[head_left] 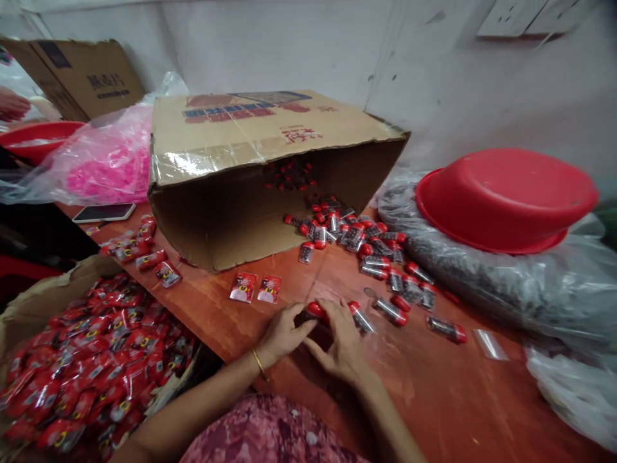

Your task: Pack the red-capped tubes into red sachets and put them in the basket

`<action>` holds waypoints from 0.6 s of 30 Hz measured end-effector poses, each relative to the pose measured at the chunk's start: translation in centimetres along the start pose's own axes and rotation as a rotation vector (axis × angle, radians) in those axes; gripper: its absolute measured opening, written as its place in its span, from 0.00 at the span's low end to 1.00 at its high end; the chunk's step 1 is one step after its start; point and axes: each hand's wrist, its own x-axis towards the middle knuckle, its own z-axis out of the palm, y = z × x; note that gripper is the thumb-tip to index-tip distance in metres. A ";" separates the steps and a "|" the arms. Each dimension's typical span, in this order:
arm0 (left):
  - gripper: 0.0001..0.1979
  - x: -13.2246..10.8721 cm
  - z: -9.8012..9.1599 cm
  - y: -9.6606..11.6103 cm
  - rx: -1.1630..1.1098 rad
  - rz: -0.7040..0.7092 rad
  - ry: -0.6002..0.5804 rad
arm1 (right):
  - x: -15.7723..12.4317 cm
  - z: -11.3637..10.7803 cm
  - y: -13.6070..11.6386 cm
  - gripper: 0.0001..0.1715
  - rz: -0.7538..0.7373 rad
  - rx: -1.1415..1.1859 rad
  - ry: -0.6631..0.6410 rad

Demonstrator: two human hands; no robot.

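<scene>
In the head view, a small red-capped tube (316, 310) with dark contents lies between my hands, low over the table. My left hand (285, 333) pinches its left end with thumb and fingers. The fingers of my right hand (341, 337) curl round it from the right and hide part of it. Just right of my right hand lies another red-capped clear tube (360, 317). Two flat red printed cards (243, 287) lie side by side beyond my left hand. Loose tubes (376, 265) spread from the mouth of a tipped cardboard box (231, 145).
An open carton (36, 286) at the lower left holds many red wrapped packs (110, 341). More packs (166, 273) and a phone (103, 213) lie on the table (434, 392). A red basin (511, 199) rests upside down on a filled plastic bag (463, 276). Another person's hand (12, 104) shows far left.
</scene>
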 end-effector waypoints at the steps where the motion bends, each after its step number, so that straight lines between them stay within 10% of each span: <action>1: 0.13 0.0 -0.5 0.2 0.063 0.026 0.001 | 0.5 -0.6 0.0 0.37 0.019 0.040 -0.020; 10: 0.11 0.3 -1.0 -0.4 0.333 0.200 -0.025 | 10.8 -5.0 -2.1 0.32 0.247 0.085 -0.032; 18: 0.12 0.5 -0.9 -1.4 0.266 0.144 -0.049 | 10.4 0.9 -4.0 0.41 0.309 -0.200 -0.429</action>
